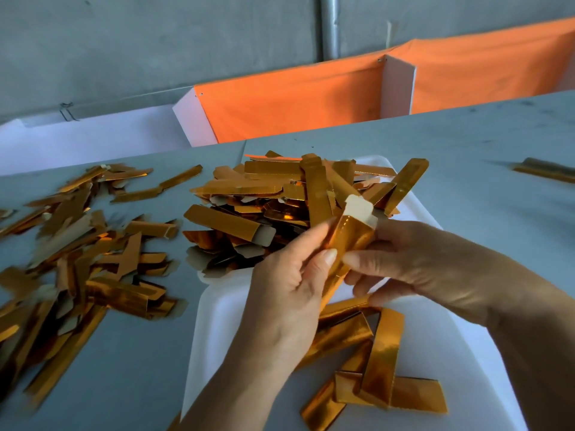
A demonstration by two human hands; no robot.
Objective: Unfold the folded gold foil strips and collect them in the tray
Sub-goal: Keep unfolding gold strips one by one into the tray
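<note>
Both hands, left (287, 287) and right (413, 259), pinch one shiny gold strip (348, 241) over white tray (217, 321). Dozens more strips: tray heap (264, 206), bench pile (77, 259).

We look from head height, forward and steeply down (a single wide-angle view), close over the grey surface (466, 169), toward the far wall (155, 42).
</note>
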